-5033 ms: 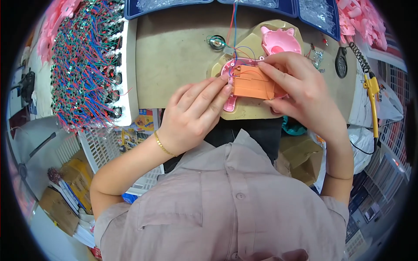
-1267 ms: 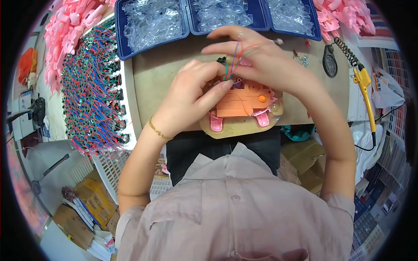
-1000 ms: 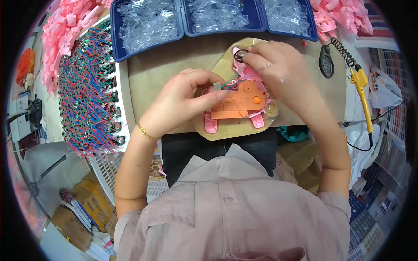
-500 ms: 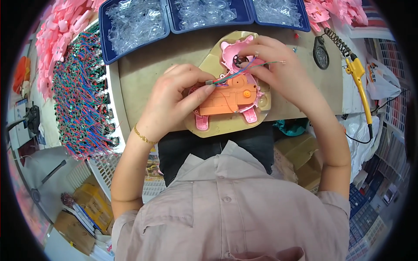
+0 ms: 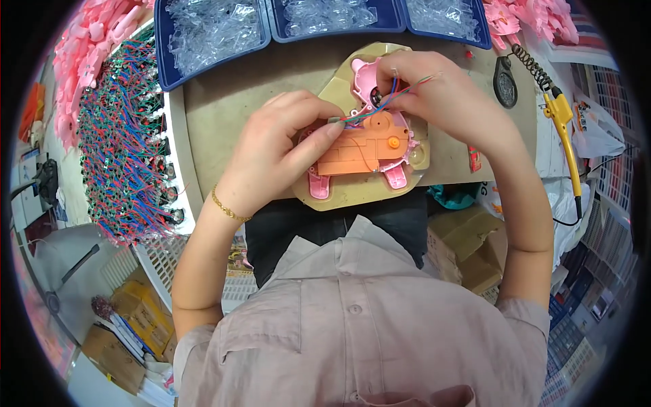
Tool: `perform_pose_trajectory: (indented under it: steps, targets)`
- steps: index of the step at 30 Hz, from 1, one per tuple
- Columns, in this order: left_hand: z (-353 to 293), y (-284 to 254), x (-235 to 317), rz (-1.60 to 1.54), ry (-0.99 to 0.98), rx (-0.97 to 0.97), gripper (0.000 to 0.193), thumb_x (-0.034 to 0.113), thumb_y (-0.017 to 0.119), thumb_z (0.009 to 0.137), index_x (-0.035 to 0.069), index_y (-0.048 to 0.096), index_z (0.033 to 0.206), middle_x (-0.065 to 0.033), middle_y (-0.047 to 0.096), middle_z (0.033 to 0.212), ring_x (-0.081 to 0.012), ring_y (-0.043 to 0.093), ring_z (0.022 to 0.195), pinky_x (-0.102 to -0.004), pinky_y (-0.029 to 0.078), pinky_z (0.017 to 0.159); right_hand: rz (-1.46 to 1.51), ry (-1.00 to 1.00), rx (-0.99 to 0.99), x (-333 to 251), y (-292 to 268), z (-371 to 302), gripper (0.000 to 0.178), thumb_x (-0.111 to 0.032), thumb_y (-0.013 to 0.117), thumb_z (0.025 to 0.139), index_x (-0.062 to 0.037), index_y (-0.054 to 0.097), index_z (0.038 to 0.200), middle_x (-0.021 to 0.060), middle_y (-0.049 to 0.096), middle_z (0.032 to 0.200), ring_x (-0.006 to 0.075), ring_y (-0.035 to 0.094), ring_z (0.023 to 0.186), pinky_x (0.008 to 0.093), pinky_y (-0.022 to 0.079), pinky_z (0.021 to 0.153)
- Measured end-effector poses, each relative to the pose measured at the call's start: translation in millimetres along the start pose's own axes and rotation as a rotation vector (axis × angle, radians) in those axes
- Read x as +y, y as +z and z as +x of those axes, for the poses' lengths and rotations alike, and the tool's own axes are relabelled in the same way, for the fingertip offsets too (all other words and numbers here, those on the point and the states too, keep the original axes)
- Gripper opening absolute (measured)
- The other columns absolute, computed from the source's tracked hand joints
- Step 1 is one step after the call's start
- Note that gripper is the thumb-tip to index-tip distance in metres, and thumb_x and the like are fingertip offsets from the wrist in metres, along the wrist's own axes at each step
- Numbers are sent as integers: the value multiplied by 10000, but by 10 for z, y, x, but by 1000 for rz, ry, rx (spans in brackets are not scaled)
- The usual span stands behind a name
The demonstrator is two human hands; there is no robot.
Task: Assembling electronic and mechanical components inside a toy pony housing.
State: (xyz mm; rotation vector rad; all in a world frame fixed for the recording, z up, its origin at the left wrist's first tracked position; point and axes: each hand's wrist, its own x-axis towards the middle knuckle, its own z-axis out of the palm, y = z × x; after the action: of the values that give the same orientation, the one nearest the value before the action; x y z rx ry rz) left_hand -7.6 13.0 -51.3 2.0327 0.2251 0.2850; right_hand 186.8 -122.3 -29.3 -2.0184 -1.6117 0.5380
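Observation:
A pink plastic toy shell [image 5: 396, 179] lies in a tan shaped holder [image 5: 352, 201] at the table's near edge. Over its body sits an orange plastic housing [image 5: 352, 154] with a small yellow-orange knob. My left hand [image 5: 288, 136] is closed, thumb and fingertips pinching a small grey piece [image 5: 333, 121] where thin coloured wires [image 5: 380, 110] run out. At the shell's upper end, my right hand [image 5: 424, 91] has its fingers curled beside a dark round part [image 5: 376, 97]. Wires cross those fingers, their loose ends lying over the hand; what its fingertips grip is hidden.
Blue trays [image 5: 325, 34] of clear plastic parts stand along the back. At left lies a dense heap of wired parts [image 5: 125, 149], with pink shells [image 5: 88, 61] beyond. A yellow-handled tool [image 5: 561, 122] hangs on a coiled cord at right, near a dark oval object [image 5: 504, 81].
The holder and shell have shifted slightly right. My right hand has drawn its fingers back from over the dark round part, showing blue wires beside them. My left hand keeps its pinch.

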Motion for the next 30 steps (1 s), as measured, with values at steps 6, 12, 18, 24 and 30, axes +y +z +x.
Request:
perform_pose_trajectory:
  steps: [6,12,18,24,30]
  targets:
    - [60,-34,17,86,10,-22,146,168,633,850,27,652,876,-72,601,765,-235,542,721,-337,434,685,-205,0,-235,-118,-75,111,151,-25,636,746,0,581,884,136,558,738,255,573,704,339,452,631]
    - [16,-34,81,143,3,0,139,160,660,826,36,661,888,-68,615,784,-241,544,736,-340,441,699,-7,-192,-70,93,-41,-85,245,-21,654,756,-47,621,997,91,617,844,200,596,718,331,460,650]
    - [-189,170,211,380,181,204,155,93,691,778,65,683,930,-57,650,877,-243,580,814,-350,458,743,907,464,44,-293,41,-622,307,-15,669,812,-5,630,1117,40,621,898,88,585,762,221,469,651]
    - [-190,117,137,406,189,170,199,79,693,754,90,687,952,-41,664,942,-232,593,853,-332,463,755,565,338,254,-346,60,-684,141,-7,605,855,21,663,981,21,598,842,57,570,655,195,448,583]
    - [-433,295,217,780,453,174,248,155,652,770,87,687,1006,7,654,1106,-174,596,974,-321,448,778,101,124,39,-575,-54,-911,165,-47,669,814,26,652,960,115,627,810,229,609,684,297,486,605]
